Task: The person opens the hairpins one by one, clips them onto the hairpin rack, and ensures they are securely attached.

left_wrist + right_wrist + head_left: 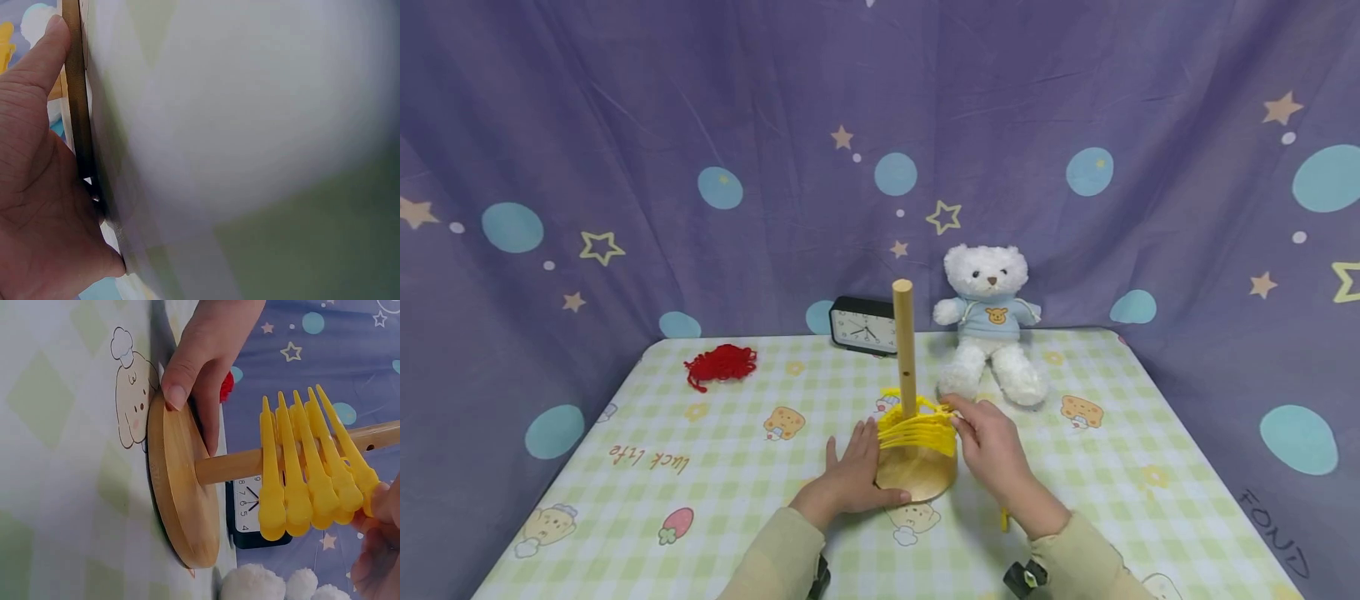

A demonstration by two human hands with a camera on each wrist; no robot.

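A wooden stand with a round base [917, 477] and an upright post [904, 333] is on the table. My left hand [850, 483] holds the base's left rim, its thumb at the near edge and fingers along the side. Several yellow plastic clips [297, 500], with long pointed prongs and rounded ends, sit one above another across the lower post. At the stand's right, my right hand [996, 450] pinches the rounded end of the uppermost yellow clip [350, 447]. A small yellow piece [1004, 519] shows beside the right forearm, partly hidden.
Behind the post stands a black-framed clock [861, 327], partly covered by it. A white teddy bear [988, 321] in a blue top sits at back right. Red yarn [722, 364] lies at back left. The table [737, 500] has a checked cloth; a purple curtain [790, 92] hangs behind.
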